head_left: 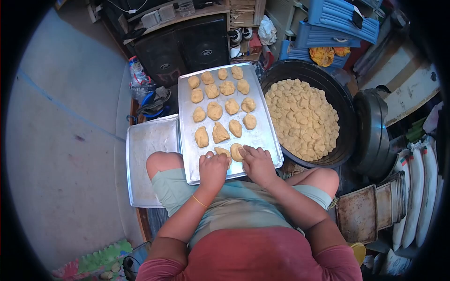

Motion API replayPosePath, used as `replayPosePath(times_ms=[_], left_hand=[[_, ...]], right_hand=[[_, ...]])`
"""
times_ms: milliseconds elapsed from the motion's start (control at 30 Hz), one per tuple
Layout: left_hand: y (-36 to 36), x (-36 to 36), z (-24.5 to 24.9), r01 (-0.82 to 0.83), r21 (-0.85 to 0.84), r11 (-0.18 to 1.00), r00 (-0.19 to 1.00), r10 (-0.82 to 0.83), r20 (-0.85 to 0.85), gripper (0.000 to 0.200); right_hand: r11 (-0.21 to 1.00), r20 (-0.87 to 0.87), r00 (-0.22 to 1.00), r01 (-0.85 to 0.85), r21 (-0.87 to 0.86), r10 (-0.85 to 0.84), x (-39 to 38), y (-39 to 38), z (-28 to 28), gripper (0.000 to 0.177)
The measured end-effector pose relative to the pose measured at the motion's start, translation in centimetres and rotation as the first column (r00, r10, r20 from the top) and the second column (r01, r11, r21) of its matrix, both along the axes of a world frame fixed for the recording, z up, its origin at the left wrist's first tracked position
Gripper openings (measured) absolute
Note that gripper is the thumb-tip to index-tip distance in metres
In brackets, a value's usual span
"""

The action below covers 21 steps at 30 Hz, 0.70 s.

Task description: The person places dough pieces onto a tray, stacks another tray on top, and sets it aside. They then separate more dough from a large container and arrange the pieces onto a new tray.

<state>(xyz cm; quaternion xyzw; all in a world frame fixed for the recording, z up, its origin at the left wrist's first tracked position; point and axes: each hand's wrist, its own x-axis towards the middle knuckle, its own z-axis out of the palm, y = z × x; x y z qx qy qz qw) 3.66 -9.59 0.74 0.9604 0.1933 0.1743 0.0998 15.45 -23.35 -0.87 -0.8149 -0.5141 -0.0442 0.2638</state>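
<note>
A silver baking tray (187, 164) rests across my lap, with several lumps of tan dough set out in rows. Near its front edge, my left hand (213, 169) is closed with its fingers around a dough piece (223, 152), which it partly hides. Beside it my right hand (258, 165) has curled fingers gripping the edge of another dough piece (236, 151), rounder in shape. The two pieces sit side by side on the tray. Irregular lumps such as a pointed dough piece (220, 133) lie just beyond my fingers.
A large black tub (346, 112) full of dough pieces stands right of the tray. A second metal tray (152, 140) lies at my left. Worn baking pans (357, 215) and a black lid (372, 131) are at the right. A dark cabinet (183, 49) stands ahead.
</note>
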Motion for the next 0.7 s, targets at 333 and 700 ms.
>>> replayPosePath(times_ms=[333, 700], left_hand=[[0.6, 2.8, 1.8, 0.387, -0.163, 0.907, 0.922, -0.385, 0.047, 0.035], [0.1, 3.5, 1.0, 0.351, -0.182, 0.918, 0.932, -0.362, -0.028, 0.018]], right_hand=[[0.999, -0.363, 0.931, 0.013, -0.051, -0.031, 2.3, -3.0, 2.4, 0.053], [0.962, -0.145, 0.984, 0.131, 0.241, -0.098, 4.0, -0.3, -0.2, 0.025]])
